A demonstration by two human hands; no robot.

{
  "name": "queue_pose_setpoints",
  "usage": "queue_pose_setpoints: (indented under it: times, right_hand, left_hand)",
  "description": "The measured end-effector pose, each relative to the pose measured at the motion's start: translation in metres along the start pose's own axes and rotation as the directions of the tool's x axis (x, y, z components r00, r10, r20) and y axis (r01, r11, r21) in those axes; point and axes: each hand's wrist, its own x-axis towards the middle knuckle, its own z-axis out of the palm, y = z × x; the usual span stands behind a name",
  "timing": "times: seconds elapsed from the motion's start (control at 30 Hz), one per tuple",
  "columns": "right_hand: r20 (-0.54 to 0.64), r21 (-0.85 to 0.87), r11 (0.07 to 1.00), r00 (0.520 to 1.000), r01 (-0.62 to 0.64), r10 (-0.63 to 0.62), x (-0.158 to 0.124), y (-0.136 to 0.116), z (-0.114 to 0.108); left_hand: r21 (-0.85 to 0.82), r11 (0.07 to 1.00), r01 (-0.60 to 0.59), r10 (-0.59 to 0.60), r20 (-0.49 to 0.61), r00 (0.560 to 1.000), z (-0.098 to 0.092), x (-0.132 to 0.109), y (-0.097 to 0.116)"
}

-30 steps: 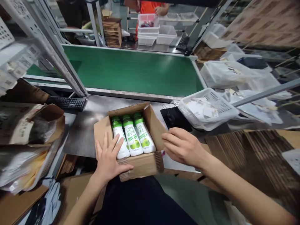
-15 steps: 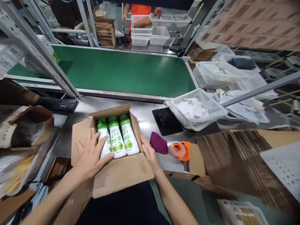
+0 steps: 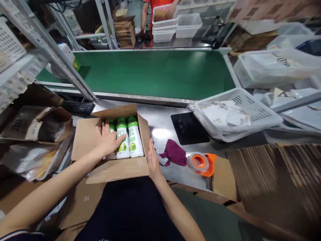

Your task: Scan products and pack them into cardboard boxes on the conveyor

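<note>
An open cardboard box stands on the metal table with its flaps folded out. Three white bottles with green caps lie side by side in it; the middle bottle and the right bottle show well. My left hand rests with spread fingers on the left bottle, covering most of it, its thumb reaching over the middle one. Against the box's right side lies my right hand, flat with fingers stretched out. A purple cloth and an orange tape dispenser are to its right.
Behind the table runs a green conveyor belt. A white basket of papers and a black mouse pad sit at the right. Flattened cardboard is stacked at the near right. Across the belt, a person in orange handles white bins.
The box has turned slightly and come a little nearer my body. My left hand has shifted further over the left bottle. Across the belt, the person's hand has moved onto a bin.
</note>
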Motion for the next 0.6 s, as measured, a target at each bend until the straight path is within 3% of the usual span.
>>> queue_pose_setpoints:
  times: [0.1, 0.2, 0.33, 0.4, 0.47, 0.6]
  right_hand:
    - [0.034, 0.004, 1.000, 0.999, -0.004, 0.004, 0.003, 0.000, -0.004]
    - [0.067, 0.013, 1.000, 0.998, -0.002, 0.001, 0.001, 0.010, -0.019]
    - [-0.081, -0.026, 0.991, 0.988, -0.130, 0.128, -0.017, 0.052, -0.038]
    - [-0.139, -0.128, 0.958, 0.962, -0.255, 0.237, -0.028, 0.080, -0.043]
    - [-0.101, -0.294, 0.898, 0.944, -0.329, 0.313, -0.037, 0.103, -0.044]
    - [0.066, -0.579, 0.782, 0.942, -0.233, 0.330, -0.037, 0.121, -0.031]
  left_hand:
    - [0.013, 0.997, 0.072, -0.072, -0.004, 0.997, 0.004, 0.011, 0.010]
    - [-0.100, 0.995, 0.025, -0.034, -0.093, 0.995, 0.002, 0.007, 0.008]
    - [-0.358, 0.929, -0.097, 0.001, -0.259, 0.966, -0.003, -0.013, 0.000]
    - [-0.491, 0.849, -0.194, 0.050, -0.291, 0.955, -0.003, -0.020, -0.001]
    - [-0.662, 0.716, -0.221, 0.073, -0.244, 0.967, -0.003, -0.023, 0.001]
    - [-0.910, 0.409, -0.066, 0.042, -0.053, 0.998, -0.005, -0.021, 0.006]
